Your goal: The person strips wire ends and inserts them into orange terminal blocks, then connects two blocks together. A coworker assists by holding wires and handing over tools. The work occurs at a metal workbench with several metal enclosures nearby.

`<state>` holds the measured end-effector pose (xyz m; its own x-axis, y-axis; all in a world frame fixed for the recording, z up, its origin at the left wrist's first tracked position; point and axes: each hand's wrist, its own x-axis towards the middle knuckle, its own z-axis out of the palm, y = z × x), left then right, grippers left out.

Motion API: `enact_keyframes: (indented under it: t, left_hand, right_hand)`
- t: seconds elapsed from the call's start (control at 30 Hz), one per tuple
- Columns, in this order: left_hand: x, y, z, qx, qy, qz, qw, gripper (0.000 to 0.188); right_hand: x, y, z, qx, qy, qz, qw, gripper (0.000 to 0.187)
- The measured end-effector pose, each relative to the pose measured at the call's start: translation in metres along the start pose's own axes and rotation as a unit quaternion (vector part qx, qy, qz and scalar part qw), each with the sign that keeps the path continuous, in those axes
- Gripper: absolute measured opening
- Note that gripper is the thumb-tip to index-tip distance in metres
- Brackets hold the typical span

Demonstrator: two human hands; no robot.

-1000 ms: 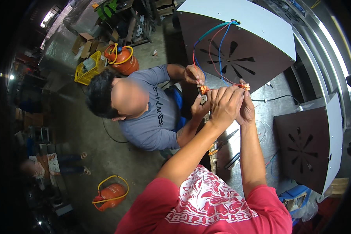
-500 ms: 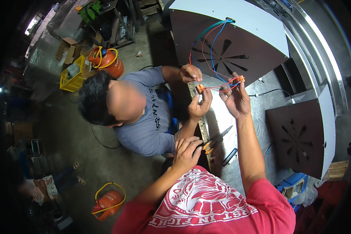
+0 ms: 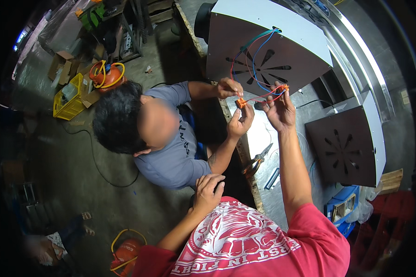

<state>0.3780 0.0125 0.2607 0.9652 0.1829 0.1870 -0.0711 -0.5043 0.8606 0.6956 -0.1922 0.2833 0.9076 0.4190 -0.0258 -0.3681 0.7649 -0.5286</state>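
My right hand (image 3: 281, 113) is raised over the metal table, its fingers pinching an orange wire connector (image 3: 283, 88). Red and blue wires (image 3: 263, 48) run from a hole in the large box's top edge to this connector. Red wires also link it to a second orange connector (image 3: 241, 103), which the co-worker's nearer hand (image 3: 240, 122) holds. The co-worker's other hand (image 3: 229, 87) pinches a wire just above it. Near the co-worker's elbow my left hand (image 3: 209, 191) holds nothing, its fingers loosely apart.
On the table (image 3: 259, 131) lie orange-handled pliers (image 3: 258, 161) and a small blue-framed item (image 3: 272, 178). A large vented box (image 3: 245, 64) stands at the back, a smaller one (image 3: 344, 147) to the right. Gas cylinders (image 3: 110, 79) and a yellow crate (image 3: 69, 99) sit on the floor.
My left hand has shifted slightly down and left, away from the table edge. My right hand still holds its connector. The co-worker leans a little closer to the connectors.
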Motion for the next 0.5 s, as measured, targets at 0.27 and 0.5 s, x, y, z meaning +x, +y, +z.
enact_keyframes:
  t: [0.27, 0.5]
  left_hand:
    - [-0.077, -0.046, -0.057, 0.0, -0.062, -0.108, 0.992, 0.019]
    - [-0.177, -0.118, -0.068, -0.034, -0.091, -0.353, 0.931, 0.03]
  right_hand:
    - [-0.001, 0.001, -0.002, -0.022, 0.009, -0.022, 0.999, 0.041]
    - [-0.001, 0.002, -0.004, -0.006, 0.031, -0.02, 0.999, 0.036]
